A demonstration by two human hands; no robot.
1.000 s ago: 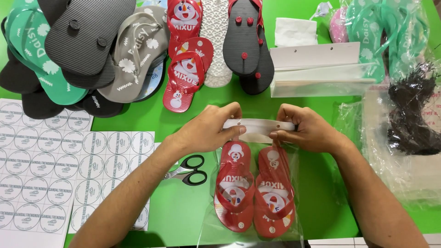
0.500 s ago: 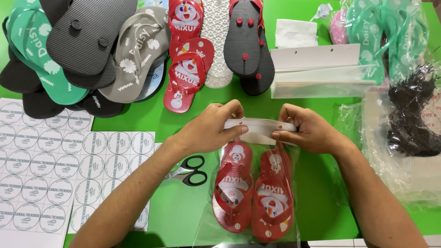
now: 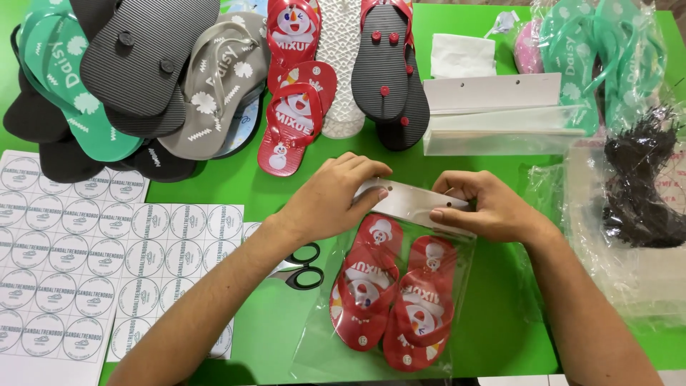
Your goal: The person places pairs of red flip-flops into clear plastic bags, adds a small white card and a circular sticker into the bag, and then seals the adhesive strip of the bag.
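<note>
A clear plastic bag point(image 3: 464, 286) lies on the green table point(image 3: 500, 336) with a pair of small red flip-flops point(image 3: 389, 297) inside. My left hand point(image 3: 336, 196) and my right hand point(image 3: 482, 204) both pinch the bag's white top strip point(image 3: 409, 198), one at each end. The bag sits slightly skewed, its lower end toward me. Black scissors point(image 3: 304, 268) lie just left of the bag, partly under my left forearm.
Sheets of round stickers point(image 3: 86, 257) cover the left. Piled flip-flops point(image 3: 143, 78) in black, green, grey and red fill the back. A stack of empty bags point(image 3: 493, 114) lies behind my right hand; bagged teal sandals point(image 3: 607, 57) and black straps point(image 3: 639, 186) sit right.
The bag has tilted, its top strip now slanting down to the right. Both hands stayed on the strip and shifted slightly with it.
</note>
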